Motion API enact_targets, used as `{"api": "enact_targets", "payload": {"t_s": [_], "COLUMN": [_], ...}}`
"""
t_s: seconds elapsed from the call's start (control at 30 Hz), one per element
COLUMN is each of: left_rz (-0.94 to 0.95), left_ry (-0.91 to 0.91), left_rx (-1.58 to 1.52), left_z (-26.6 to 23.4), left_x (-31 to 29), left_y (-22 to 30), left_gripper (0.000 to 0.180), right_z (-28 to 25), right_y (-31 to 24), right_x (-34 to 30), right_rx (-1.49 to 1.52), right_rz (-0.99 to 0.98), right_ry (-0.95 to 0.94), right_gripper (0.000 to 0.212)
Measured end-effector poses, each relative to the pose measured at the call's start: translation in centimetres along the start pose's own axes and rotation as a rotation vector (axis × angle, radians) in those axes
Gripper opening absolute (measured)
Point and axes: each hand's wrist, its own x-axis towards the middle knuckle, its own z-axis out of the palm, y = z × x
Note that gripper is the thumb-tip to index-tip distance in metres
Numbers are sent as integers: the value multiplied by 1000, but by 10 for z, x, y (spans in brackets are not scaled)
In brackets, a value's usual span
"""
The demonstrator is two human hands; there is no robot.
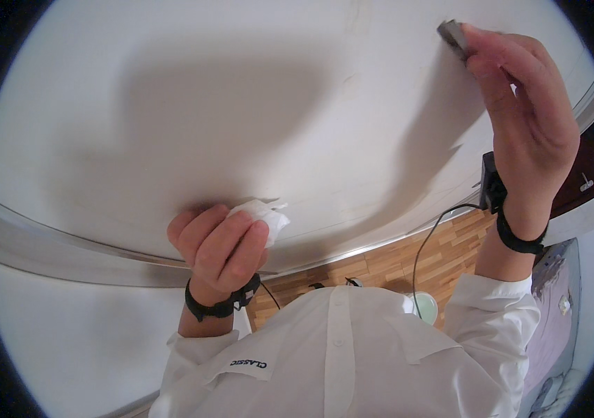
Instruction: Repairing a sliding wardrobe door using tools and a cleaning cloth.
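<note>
My right hand (520, 90) is raised at the upper right, its thumb and fingers pinching a small dark grey block (454, 40). The block is at or close to a broad white surface (373, 132); whether it touches cannot be told. Lower and left of the middle, my left hand (217, 244) is closed around a crumpled white tissue (269, 216), which sticks out past the fingertips. That hand is also close to the white surface. Faint marks and streaks show on the surface, along with shadows of my arms. Both wrists wear black straps.
A pale trim strip (67, 240) edges the white surface at lower left. Below lies a wooden floor (359, 268) with a pale green bucket (424, 306). A black cable (419, 254) hangs from my right wrist. Dark reddish furniture (582, 164) and a bed (551, 313) stand at right.
</note>
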Motion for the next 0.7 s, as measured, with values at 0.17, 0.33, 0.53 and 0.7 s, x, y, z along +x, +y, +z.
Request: {"api": "enact_targets", "payload": {"t_s": [0.17,0.33,0.53,0.7], "left_rz": [7,19,15,27], "left_ry": [83,89,80,94], "left_rx": [51,50,49,49], "left_z": [6,6,6,6], "left_x": [5,3,6,7], "left_y": [-2,-2,-2,-3], "left_gripper": [22,22,22,21], "right_z": [-1,4,3,0], "right_y": [-1,8,7,6], "right_x": [2,-8,-4,1], "right_rx": [-44,58,116,70], "right_rz": [-26,42,36,-13], "right_ry": [-41,51,19,-15], "right_gripper": [27,26,26,28]}}
